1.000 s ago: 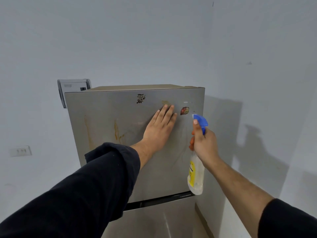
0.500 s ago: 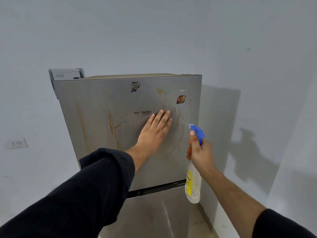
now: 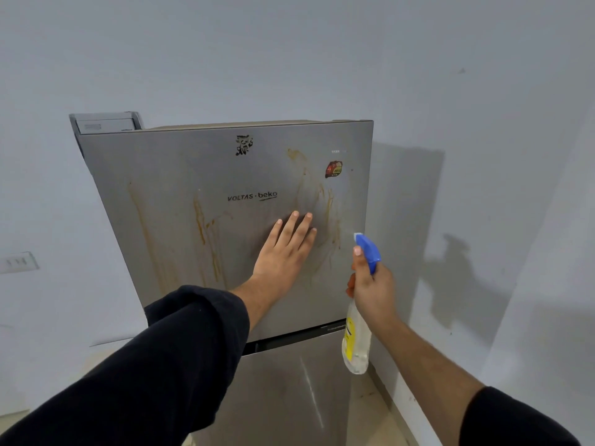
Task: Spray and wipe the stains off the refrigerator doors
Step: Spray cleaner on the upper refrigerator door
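A silver refrigerator stands ahead, its upper door (image 3: pixel 167 175) streaked with orange-brown stains (image 3: pixel 206 226) on the left, middle and right. My left hand (image 3: pixel 286 249) lies flat with straight fingers on the upper door, below the brand lettering; no cloth shows under it. My right hand (image 3: pixel 373 288) grips a clear spray bottle (image 3: pixel 355 346) with a blue trigger head and yellow label, held just right of the door's edge, nozzle toward the door. The lower door (image 3: pixel 283 397) shows a pale streak.
Pale walls close in behind and on the right, forming a corner beside the refrigerator. A grey box (image 3: pixel 106 123) sits at the fridge's top left corner. A wall socket (image 3: pixel 19 262) is on the left wall. Tan floor (image 3: pixel 370 413) shows at the bottom.
My left hand has slid down the upper door, uncovering the brand lettering and the upper right stains. My right hand with the bottle has dropped lower too.
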